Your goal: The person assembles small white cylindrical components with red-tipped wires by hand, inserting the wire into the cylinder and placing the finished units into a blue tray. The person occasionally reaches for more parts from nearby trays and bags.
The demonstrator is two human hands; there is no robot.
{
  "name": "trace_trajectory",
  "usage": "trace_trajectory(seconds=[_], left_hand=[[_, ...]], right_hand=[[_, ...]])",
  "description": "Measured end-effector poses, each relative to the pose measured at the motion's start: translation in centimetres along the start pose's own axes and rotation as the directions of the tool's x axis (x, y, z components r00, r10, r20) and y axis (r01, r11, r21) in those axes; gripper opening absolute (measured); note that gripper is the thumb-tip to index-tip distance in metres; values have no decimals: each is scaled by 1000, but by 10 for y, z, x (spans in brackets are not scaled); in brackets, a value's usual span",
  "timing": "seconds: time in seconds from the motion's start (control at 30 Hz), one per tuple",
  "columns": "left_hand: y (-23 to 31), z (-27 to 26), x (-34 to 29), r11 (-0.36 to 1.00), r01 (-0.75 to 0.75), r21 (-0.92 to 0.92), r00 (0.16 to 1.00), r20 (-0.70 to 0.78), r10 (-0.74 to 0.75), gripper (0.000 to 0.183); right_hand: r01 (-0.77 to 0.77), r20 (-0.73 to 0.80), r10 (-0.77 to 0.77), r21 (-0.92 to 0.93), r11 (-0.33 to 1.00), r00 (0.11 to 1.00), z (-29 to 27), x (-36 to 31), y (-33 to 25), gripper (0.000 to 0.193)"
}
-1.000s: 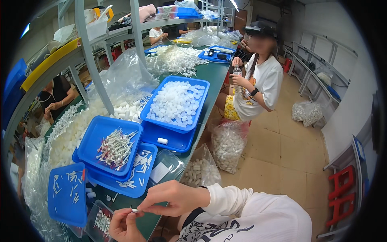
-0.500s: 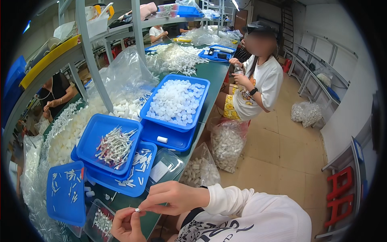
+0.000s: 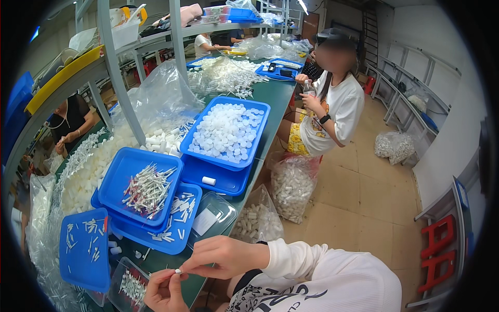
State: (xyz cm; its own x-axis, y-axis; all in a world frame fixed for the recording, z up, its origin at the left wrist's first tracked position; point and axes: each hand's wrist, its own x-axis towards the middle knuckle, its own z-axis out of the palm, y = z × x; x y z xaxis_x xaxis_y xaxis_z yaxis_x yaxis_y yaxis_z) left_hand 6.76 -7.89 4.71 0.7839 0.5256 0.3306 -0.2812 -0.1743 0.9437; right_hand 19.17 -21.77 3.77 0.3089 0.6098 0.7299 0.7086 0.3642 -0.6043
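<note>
My right hand (image 3: pixel 223 256) reaches in from the right with its fingers pinched together. A small white piece (image 3: pixel 178 271) shows at its fingertips, too tiny to name. Just below and to the left, my left hand (image 3: pixel 165 292) is closed, thumb against fingers, meeting the right fingertips at that piece. Anything more inside the left pinch is hidden. Both hands are over the table's front edge, beside a clear plastic box (image 3: pixel 115 291) of small white parts. A blue tray (image 3: pixel 70 260) with scattered thin white pieces lies to the left.
Ahead stand stacked blue trays, one with thin white sticks (image 3: pixel 148 190), another with round translucent caps (image 3: pixel 226 130). White parts are heaped behind them on the green table (image 3: pixel 270 112). Bags of white parts (image 3: pixel 292 190) sit on the floor. A seated person (image 3: pixel 338 104) holds a bottle at right.
My hands stay together at nearly the same spot, with only slight finger movement. The person at right has shifted the bottle a little. A person at the far back has reached forward over the table.
</note>
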Motion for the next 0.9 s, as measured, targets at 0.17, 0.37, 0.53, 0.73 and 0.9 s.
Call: trace_trajectory(seconds=[0.17, 0.37, 0.53, 0.73, 0.9], left_hand=[[-1, -1, 0, 1000, 2, -7, 1000, 15, -2, 8], [-1, 0, -2, 990, -85, 117, 996, 49, 80, 9], [6, 2, -2, 961, -184, 205, 981, 104, 166, 10], [6, 7, 0, 958, -214, 189, 972, 139, 190, 9], [0, 9, -3, 975, -96, 198, 982, 177, 60, 9]], right_hand=[[-344, 39, 349, 292, 892, 936, 0, 2, -11, 17], [-497, 173, 469, 392, 774, 866, -7, 6, -13, 15], [-524, 207, 482, 350, 776, 852, -11, 4, -9, 14], [-598, 291, 522, 377, 707, 801, -18, 2, -6, 16], [-520, 379, 438, 146, 842, 815, -37, 5, 8, 19]])
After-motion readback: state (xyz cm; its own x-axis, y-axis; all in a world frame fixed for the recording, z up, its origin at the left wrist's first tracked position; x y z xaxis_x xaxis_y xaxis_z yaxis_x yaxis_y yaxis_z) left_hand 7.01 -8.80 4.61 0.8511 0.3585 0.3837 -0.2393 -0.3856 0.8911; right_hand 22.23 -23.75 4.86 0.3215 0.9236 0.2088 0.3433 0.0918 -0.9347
